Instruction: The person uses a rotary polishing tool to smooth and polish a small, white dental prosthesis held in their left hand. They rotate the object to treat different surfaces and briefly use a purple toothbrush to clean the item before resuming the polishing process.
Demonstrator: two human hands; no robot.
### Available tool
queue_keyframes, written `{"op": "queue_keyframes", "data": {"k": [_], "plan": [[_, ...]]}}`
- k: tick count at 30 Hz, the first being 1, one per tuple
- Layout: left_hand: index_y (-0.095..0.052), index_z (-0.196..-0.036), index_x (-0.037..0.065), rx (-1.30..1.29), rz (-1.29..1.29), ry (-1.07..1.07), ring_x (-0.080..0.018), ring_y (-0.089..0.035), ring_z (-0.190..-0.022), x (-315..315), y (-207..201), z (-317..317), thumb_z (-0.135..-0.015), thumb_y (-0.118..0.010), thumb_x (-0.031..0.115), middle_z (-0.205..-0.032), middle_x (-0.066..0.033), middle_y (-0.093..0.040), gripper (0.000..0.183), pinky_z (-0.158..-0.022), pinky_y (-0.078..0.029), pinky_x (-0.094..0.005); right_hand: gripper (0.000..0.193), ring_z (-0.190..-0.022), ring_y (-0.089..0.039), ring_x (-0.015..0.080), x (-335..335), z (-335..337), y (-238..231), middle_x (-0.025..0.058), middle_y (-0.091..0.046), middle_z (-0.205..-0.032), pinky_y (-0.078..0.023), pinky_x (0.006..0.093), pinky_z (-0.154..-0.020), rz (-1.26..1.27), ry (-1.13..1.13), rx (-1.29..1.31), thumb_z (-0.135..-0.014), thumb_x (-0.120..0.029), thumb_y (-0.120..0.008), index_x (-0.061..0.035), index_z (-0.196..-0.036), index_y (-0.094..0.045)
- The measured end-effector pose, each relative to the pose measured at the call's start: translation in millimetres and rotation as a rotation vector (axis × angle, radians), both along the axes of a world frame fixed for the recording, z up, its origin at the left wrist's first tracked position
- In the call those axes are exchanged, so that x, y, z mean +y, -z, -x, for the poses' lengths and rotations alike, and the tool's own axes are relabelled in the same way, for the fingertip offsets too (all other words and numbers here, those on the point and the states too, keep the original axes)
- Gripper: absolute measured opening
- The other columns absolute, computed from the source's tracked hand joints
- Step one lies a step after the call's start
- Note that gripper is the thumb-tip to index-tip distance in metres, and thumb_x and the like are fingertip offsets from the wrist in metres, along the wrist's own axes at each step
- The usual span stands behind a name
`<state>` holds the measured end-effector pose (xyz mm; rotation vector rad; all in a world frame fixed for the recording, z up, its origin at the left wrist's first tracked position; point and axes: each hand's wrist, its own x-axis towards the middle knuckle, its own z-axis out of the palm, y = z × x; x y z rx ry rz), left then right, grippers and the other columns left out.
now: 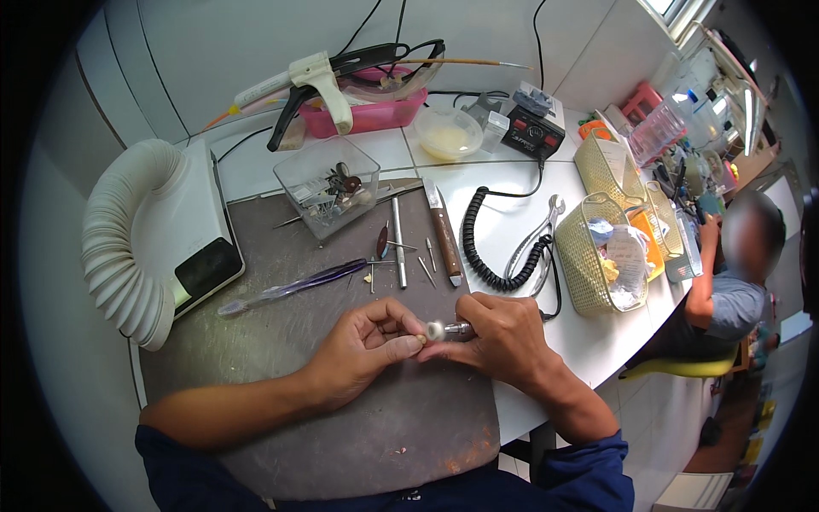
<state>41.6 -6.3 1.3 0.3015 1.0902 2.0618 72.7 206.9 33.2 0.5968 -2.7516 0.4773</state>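
Observation:
My left hand (363, 341) pinches a tiny yellowish piece (421, 340) between thumb and fingers; its exact kind is too small to make out. My right hand (510, 340) is wrapped around a metal rotary handpiece (461, 330). A pale round brush tip (435, 330) on the handpiece sits against or very close to the piece. Both hands meet over the right part of a worn grey-brown work board (281, 375). Beyond them lie a wooden-handled knife (444, 235), a metal rod tool (398, 243), several small bits and a purple toothbrush (294, 286).
A white box with a ribbed hose (128, 256) stands left. Behind are a clear bin of small tools (328, 192), a pink tray (367, 115) and a glue gun (320, 90). A coiled cord (469, 235), pliers (537, 247), control box (533, 132) and baskets (589, 264) lie right; a person (725, 290) sits beyond.

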Motion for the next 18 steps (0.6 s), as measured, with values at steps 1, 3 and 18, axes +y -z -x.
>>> {"op": "queue_keyframes", "data": {"k": [1,3,18], "plan": [[-0.056,-0.101,0.002,-0.002,0.004,0.005,-0.0095,-0.058,-0.097,-0.4,-0.7,-0.3,-0.089,-0.064,0.006,-0.1,-0.0051,-0.059,0.014,-0.088,-0.047,-0.0234,0.058,-0.046,-0.059,0.0227,-0.3,-0.2,-0.4,0.0064,-0.055,-0.055,-0.045,0.0338,-0.041,0.006,-0.005,0.005,-0.067,-0.06,-0.074,-0.0081,-0.063,-0.049],[-0.055,-0.1,0.003,-0.017,0.022,0.008,-0.0107,-0.058,-0.097,0.1,-0.8,0.7,-0.089,-0.063,0.004,-0.101,-0.0063,-0.06,0.014,-0.087,-0.047,-0.0246,0.057,-0.047,-0.059,0.0218,-1.0,-1.0,-2.8,0.0053,-0.054,-0.056,-0.045,0.0329,-0.041,-0.011,-0.014,-0.019,-0.069,-0.06,-0.073,-0.0077,-0.064,-0.05],[-0.053,-0.096,0.005,-0.07,0.006,0.015,-0.0148,-0.057,-0.088,0.0,-5.1,1.1,-0.087,-0.066,0.007,-0.099,-0.0087,-0.058,0.017,-0.082,-0.047,-0.0289,0.062,-0.045,-0.056,0.0184,4.7,-1.2,-8.5,0.0025,-0.049,-0.056,-0.042,0.0291,-0.041,0.034,-0.029,0.003,-0.065,-0.065,-0.072,-0.0083,-0.064,-0.049]]}}
